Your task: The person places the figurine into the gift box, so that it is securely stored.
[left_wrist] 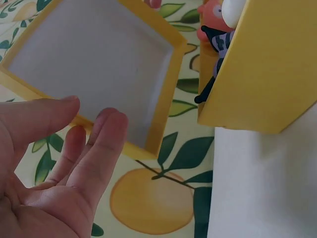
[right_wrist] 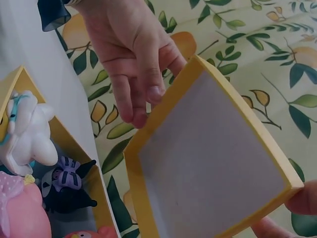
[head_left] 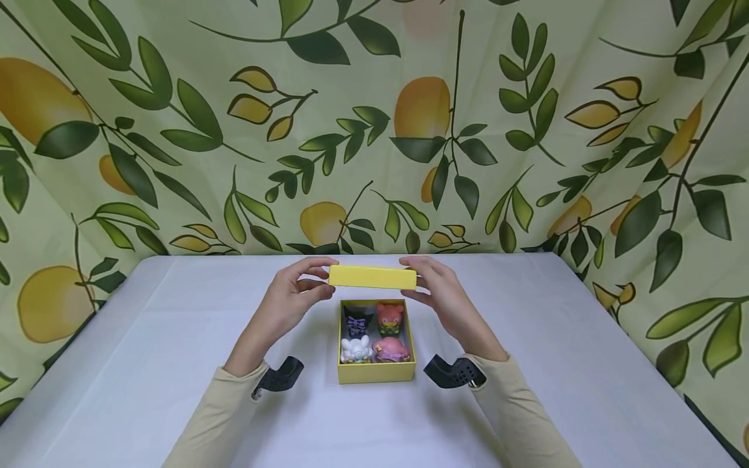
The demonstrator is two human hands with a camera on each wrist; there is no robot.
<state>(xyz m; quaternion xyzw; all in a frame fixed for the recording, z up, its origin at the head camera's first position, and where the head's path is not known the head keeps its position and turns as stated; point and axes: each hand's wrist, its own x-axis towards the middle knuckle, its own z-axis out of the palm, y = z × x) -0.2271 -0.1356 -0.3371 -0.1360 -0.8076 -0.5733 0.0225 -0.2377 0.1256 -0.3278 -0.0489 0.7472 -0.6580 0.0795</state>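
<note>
Above an open yellow box [head_left: 376, 374], a matching yellow box lid [head_left: 372, 277] is held up between both hands. My left hand [head_left: 289, 300] grips its left end and my right hand [head_left: 447, 298] its right end, fingers high and thumbs low. The lid's pale inner side [left_wrist: 99, 49] shows in both wrist views. Inside the box sit a black figurine with a purple striped bow [head_left: 357, 323], a red animal figurine [head_left: 389, 319], a white long-eared figurine [head_left: 355, 350] and a pink figurine [head_left: 391, 350]. Only fingertips of the right hand [right_wrist: 303, 202] show in its wrist view.
A white-covered table [head_left: 146, 364] lies under the box. Behind it and at the sides hangs a curtain [head_left: 363, 84] printed with leaves and orange fruit. Black wrist cameras [head_left: 282, 375] are strapped over the beige sleeves [head_left: 521, 416].
</note>
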